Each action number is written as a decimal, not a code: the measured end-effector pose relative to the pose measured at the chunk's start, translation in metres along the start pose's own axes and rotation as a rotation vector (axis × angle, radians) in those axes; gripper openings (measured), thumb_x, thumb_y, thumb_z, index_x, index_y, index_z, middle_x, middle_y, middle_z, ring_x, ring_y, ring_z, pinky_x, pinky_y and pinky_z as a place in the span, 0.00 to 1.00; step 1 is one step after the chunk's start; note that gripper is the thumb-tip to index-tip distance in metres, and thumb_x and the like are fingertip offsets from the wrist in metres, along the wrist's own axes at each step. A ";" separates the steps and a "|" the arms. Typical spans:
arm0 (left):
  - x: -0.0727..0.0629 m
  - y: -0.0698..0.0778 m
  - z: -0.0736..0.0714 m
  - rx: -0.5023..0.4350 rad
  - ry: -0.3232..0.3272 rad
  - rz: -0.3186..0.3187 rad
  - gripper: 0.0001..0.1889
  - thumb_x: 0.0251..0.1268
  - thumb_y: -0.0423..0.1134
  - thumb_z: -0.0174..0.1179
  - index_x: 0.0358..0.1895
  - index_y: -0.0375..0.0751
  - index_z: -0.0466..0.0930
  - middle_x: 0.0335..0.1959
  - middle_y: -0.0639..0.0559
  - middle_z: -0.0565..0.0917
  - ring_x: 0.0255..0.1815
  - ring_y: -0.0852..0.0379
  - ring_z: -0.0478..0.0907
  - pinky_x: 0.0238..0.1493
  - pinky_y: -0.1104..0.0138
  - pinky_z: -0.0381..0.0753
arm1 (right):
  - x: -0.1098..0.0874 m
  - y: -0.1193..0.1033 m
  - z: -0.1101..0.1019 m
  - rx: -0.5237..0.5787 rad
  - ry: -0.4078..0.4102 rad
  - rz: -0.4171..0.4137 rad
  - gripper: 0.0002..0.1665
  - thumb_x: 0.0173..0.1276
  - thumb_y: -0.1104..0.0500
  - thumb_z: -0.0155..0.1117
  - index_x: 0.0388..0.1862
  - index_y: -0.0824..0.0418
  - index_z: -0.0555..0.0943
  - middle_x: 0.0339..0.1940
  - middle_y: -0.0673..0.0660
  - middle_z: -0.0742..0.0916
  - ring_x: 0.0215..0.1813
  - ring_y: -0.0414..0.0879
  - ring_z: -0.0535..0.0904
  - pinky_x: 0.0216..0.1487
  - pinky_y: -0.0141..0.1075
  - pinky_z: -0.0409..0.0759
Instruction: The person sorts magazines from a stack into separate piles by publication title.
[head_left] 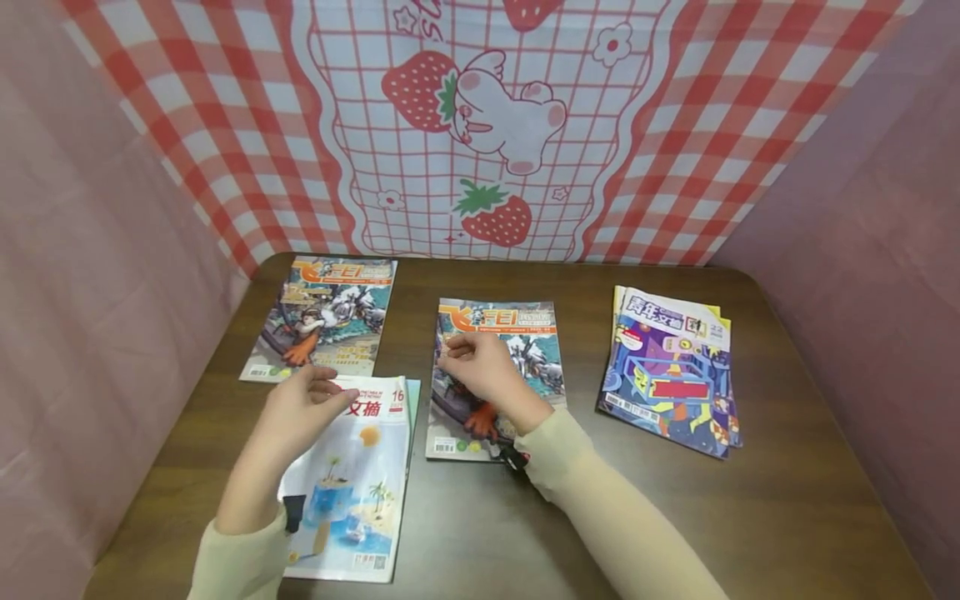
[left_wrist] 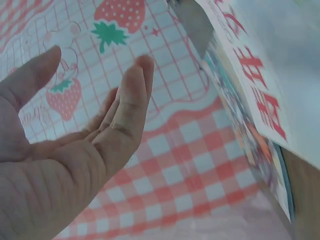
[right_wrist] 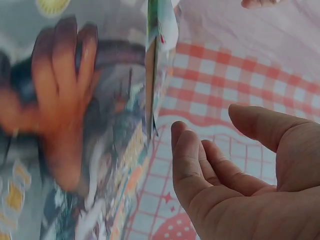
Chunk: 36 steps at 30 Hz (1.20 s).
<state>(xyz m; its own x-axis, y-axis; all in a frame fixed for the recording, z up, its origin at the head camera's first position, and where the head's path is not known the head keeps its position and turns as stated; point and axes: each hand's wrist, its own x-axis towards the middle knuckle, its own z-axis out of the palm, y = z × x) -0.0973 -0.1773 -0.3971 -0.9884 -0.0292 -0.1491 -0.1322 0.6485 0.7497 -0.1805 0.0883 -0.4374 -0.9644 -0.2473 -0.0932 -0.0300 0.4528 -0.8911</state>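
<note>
My left hand (head_left: pixel 300 412) hovers over the top edge of a white magazine (head_left: pixel 352 492) with a beach picture, thumb apart from the fingers and nothing between them. Another magazine's edge peeks out beneath the white one. In the left wrist view, the fingers of the left hand (left_wrist: pixel 90 130) are gently bent. Above a magazine with an orange title (head_left: pixel 450 425) in the middle of the table is my right hand (head_left: pixel 483 367), covering part of its cover. The right wrist view shows this hand (right_wrist: pixel 235 185) empty, with thumb and loosely bent fingers separated.
A second magazine with the same orange-titled cover (head_left: pixel 352 321) lies at the back left. On the right, a purple magazine (head_left: pixel 667 367) tops a slightly fanned pile. All lie on a brown wooden table (head_left: pixel 787 500); a checked strawberry cloth (head_left: pixel 465 142) hangs behind it.
</note>
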 end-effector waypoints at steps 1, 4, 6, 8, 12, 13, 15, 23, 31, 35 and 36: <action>0.002 0.003 0.002 -0.015 0.010 0.003 0.30 0.68 0.45 0.67 0.62 0.24 0.71 0.49 0.34 0.82 0.51 0.38 0.81 0.50 0.47 0.81 | -0.001 0.000 -0.003 -0.001 0.014 -0.004 0.21 0.69 0.57 0.72 0.56 0.67 0.83 0.43 0.54 0.87 0.45 0.48 0.84 0.46 0.41 0.84; 0.008 0.012 0.009 -0.047 0.039 0.031 0.28 0.69 0.43 0.67 0.62 0.25 0.72 0.49 0.34 0.82 0.52 0.38 0.80 0.51 0.48 0.81 | -0.005 0.002 -0.014 0.013 0.048 -0.013 0.22 0.69 0.56 0.72 0.56 0.68 0.83 0.43 0.55 0.88 0.46 0.48 0.84 0.48 0.41 0.84; 0.011 0.016 0.012 -0.071 0.049 0.053 0.28 0.69 0.42 0.67 0.63 0.25 0.72 0.49 0.34 0.82 0.52 0.38 0.80 0.51 0.49 0.81 | -0.007 0.001 -0.020 0.032 0.071 -0.011 0.22 0.68 0.58 0.73 0.56 0.69 0.82 0.44 0.56 0.88 0.46 0.48 0.85 0.48 0.41 0.84; 0.014 0.020 0.016 -0.095 0.057 0.071 0.28 0.69 0.41 0.67 0.63 0.25 0.72 0.50 0.34 0.82 0.52 0.38 0.80 0.51 0.49 0.82 | -0.009 0.002 -0.026 0.052 0.085 -0.003 0.23 0.68 0.58 0.72 0.57 0.69 0.82 0.44 0.56 0.87 0.46 0.49 0.85 0.47 0.41 0.84; 0.021 0.024 0.023 -0.147 0.067 0.085 0.27 0.68 0.40 0.68 0.63 0.26 0.73 0.51 0.32 0.82 0.53 0.38 0.81 0.52 0.50 0.82 | -0.013 0.004 -0.039 0.078 0.119 -0.006 0.22 0.69 0.59 0.72 0.57 0.69 0.82 0.45 0.58 0.87 0.47 0.50 0.85 0.48 0.43 0.84; 0.022 0.026 0.025 -0.160 0.068 0.086 0.27 0.68 0.39 0.68 0.63 0.26 0.73 0.51 0.32 0.82 0.53 0.38 0.81 0.52 0.50 0.82 | -0.013 0.005 -0.042 0.082 0.126 -0.008 0.22 0.69 0.59 0.71 0.58 0.69 0.81 0.46 0.58 0.87 0.48 0.51 0.85 0.48 0.43 0.84; 0.025 0.028 0.028 -0.180 0.063 0.081 0.28 0.68 0.40 0.68 0.64 0.27 0.72 0.52 0.32 0.82 0.53 0.39 0.80 0.52 0.50 0.82 | -0.016 0.007 -0.049 0.080 0.140 -0.011 0.23 0.69 0.59 0.71 0.58 0.69 0.81 0.47 0.59 0.87 0.49 0.52 0.84 0.50 0.44 0.84; 0.035 0.032 0.043 -0.237 0.064 0.083 0.29 0.67 0.39 0.68 0.65 0.27 0.71 0.53 0.35 0.81 0.53 0.42 0.80 0.52 0.53 0.82 | -0.027 0.018 -0.076 0.079 0.201 0.020 0.23 0.71 0.57 0.70 0.59 0.67 0.81 0.49 0.61 0.86 0.54 0.54 0.83 0.53 0.46 0.82; 0.045 0.037 0.055 -0.273 0.093 0.129 0.28 0.66 0.36 0.69 0.63 0.25 0.71 0.53 0.32 0.82 0.51 0.40 0.81 0.51 0.53 0.83 | -0.035 0.030 -0.098 0.078 0.286 0.034 0.23 0.70 0.56 0.71 0.59 0.67 0.81 0.50 0.62 0.87 0.54 0.54 0.83 0.55 0.47 0.82; 0.047 0.041 0.059 -0.283 0.102 0.137 0.27 0.65 0.36 0.69 0.63 0.26 0.71 0.53 0.32 0.81 0.51 0.40 0.82 0.51 0.53 0.83 | -0.040 0.037 -0.108 0.084 0.303 0.039 0.25 0.71 0.55 0.70 0.61 0.68 0.80 0.53 0.63 0.86 0.56 0.55 0.83 0.56 0.48 0.81; 0.047 0.041 0.060 -0.282 0.107 0.136 0.27 0.65 0.36 0.69 0.62 0.26 0.71 0.53 0.33 0.81 0.51 0.40 0.82 0.51 0.53 0.83 | -0.041 0.039 -0.110 0.083 0.306 0.041 0.25 0.72 0.55 0.70 0.61 0.68 0.80 0.53 0.63 0.86 0.56 0.55 0.82 0.56 0.48 0.81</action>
<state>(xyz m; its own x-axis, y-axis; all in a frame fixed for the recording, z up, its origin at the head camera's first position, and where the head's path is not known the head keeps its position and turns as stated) -0.1452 -0.1067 -0.4115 -0.9987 -0.0462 0.0217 0.0005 0.4159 0.9094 -0.1713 0.2104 -0.4194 -0.9990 0.0449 -0.0030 0.0200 0.3822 -0.9238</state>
